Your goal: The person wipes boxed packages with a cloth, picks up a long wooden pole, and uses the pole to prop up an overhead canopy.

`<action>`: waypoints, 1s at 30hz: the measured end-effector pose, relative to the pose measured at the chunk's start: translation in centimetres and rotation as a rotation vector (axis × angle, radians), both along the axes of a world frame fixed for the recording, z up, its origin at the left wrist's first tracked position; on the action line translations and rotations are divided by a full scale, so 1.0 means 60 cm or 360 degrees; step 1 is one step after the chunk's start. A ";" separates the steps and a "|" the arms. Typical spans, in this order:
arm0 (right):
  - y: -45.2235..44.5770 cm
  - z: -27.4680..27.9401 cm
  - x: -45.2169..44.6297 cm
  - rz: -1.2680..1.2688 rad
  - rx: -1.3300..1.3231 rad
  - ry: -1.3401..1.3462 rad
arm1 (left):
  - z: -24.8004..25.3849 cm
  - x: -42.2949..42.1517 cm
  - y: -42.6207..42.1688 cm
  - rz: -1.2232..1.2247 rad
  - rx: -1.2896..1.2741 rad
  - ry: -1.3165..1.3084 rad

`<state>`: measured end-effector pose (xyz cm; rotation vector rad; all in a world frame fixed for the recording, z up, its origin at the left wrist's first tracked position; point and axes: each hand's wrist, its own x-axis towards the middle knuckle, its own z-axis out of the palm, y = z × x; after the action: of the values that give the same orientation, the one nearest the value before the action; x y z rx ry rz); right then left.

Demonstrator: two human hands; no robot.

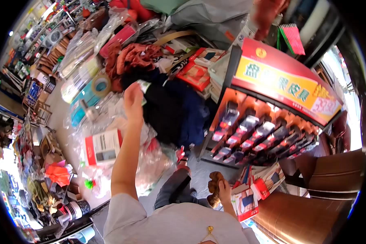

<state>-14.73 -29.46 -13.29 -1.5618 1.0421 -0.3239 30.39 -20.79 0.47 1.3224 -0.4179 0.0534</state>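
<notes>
Right grip (225, 191) clasping fuzzy brown item (214, 184), left grip (133, 99) unclear, dark cloth (164, 112) between tape roll (94, 87) and display rack (286, 81)

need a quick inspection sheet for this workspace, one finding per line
surface: mostly hidden under heaped goods
job's things: dark cloth in the pile; brown bundle in the right hand
clutter: tape roll, clear plastic bags, red-and-white box
hands: left hand at the dark cloth's edge, grip unclear; right fingers closed around the brown bundle
cables: nothing seen
surroundings: display rack with hanging packets, right of the pile
</notes>
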 end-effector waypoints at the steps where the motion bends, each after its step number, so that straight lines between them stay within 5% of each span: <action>1: -0.015 0.005 0.016 -0.0011 -0.0009 0.0022 | 0.008 0.035 -0.060 -0.0171 -0.0062 0.0046; 5: -0.063 0.030 0.071 0.0013 -0.0026 0.0294 | -0.055 0.227 -0.286 -0.0480 -0.0144 0.0733; 8: -0.075 0.037 0.107 -0.0119 0.0012 0.0289 | -0.142 0.346 -0.433 -0.0433 0.0102 0.0785; 10: -0.078 0.031 0.122 -0.0284 -0.0042 0.0280 | -0.187 0.393 -0.505 -0.0243 0.0638 0.0597; 13: -0.080 0.046 0.141 -0.0323 0.0149 0.0393 | -0.238 0.441 -0.578 -0.0339 0.0541 0.0998; 14: -0.081 0.040 0.134 -0.0293 0.0133 0.0486 | -0.303 0.483 -0.606 -0.0318 0.0779 0.0838; 18: -0.089 0.068 0.156 0.0132 -0.0039 0.0734 | -0.285 0.492 -0.638 -0.0247 0.1321 0.0869; 20: -0.085 0.036 0.143 0.0121 0.0005 0.0729 | -0.300 0.502 -0.645 -0.0363 0.1597 0.0477; 27: -0.098 0.011 0.132 0.0099 0.0081 0.0652 | -0.250 0.490 -0.633 0.0017 0.1371 0.0775; 29: -0.092 0.002 0.115 0.0091 0.0115 0.0599 | -0.174 0.474 -0.598 -0.0529 0.0317 0.1486; 30: -0.089 -0.004 0.102 0.0088 0.0149 0.0566 | -0.173 0.494 -0.586 -0.0682 0.0292 0.1452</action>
<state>-8.62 -34.81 -13.53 -1.5937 1.2646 0.0447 60.01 -55.94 -9.93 1.2669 0.0903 -0.9314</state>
